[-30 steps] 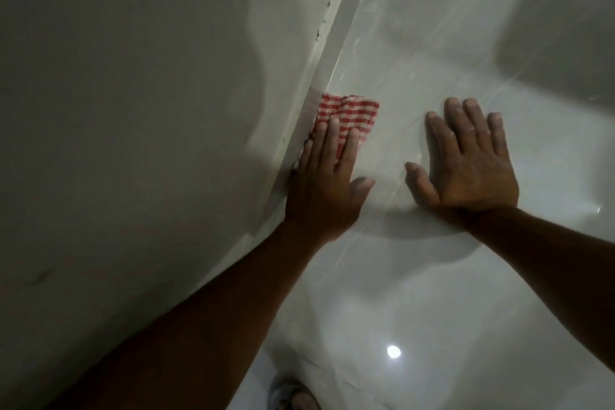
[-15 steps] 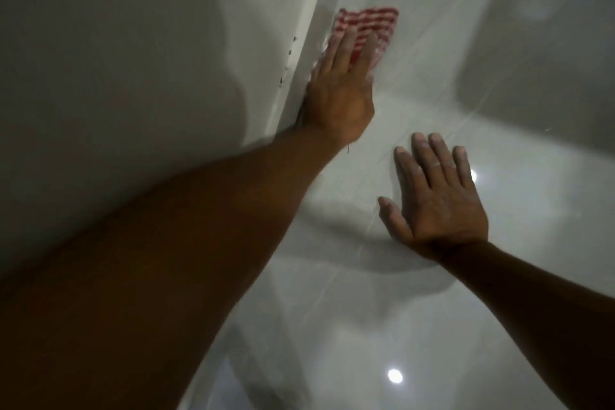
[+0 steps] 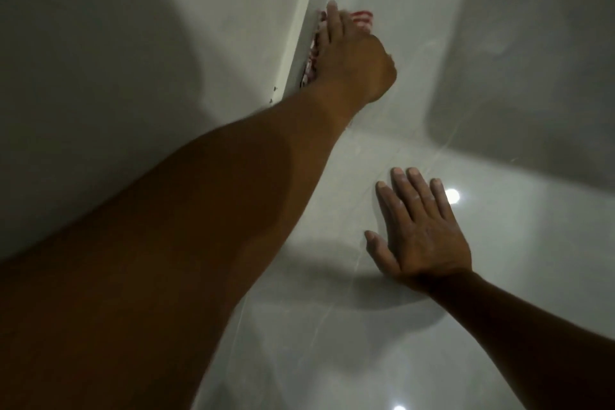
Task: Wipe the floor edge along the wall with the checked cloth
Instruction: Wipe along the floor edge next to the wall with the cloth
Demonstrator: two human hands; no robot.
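Left hand [image 3: 349, 53] was far out along the wall [image 3: 133, 76], pressing flat on the checked cloth [image 3: 362, 17] right at the floor edge [image 3: 301, 56], with the cloth mostly hidden under the palm; it looked like a press rather than a pinch. Right hand [image 3: 421, 233] lay open and flat on the floor [image 3: 432, 76], empty, bracing. For a good wipe: keep the cloth tight against the skirting [image 3: 304, 27] with even pressure; open tile ahead and right, the reach looked close to its limit.

2 bare forearms, no sleeves, left hand [image 3: 349, 53] and right hand [image 3: 421, 236] without rings or gloves.
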